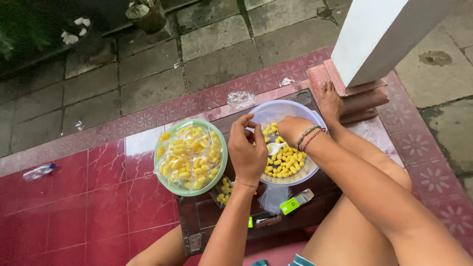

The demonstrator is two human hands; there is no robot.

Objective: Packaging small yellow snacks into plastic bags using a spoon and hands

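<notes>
At centre frame our left hand (pixel 246 152) and right hand (pixel 290 129) pinch a light, slippery, barely visible clear bag over the bowl (pixel 295 109) of small yellow snack pieces (pixel 286 165), best gripped at its mouth.

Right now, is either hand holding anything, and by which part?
Cannot tell for sure. Both the left hand and the right hand are curled over the clear bowl of yellow pieces; their backs hide whatever the fingers pinch.

Red tiled floor (pixel 98 197), grey paving (pixel 217 54), white pillar (pixel 379 34).

Yellow snacks (pixel 286 162), green plate (pixel 162 180)
</notes>
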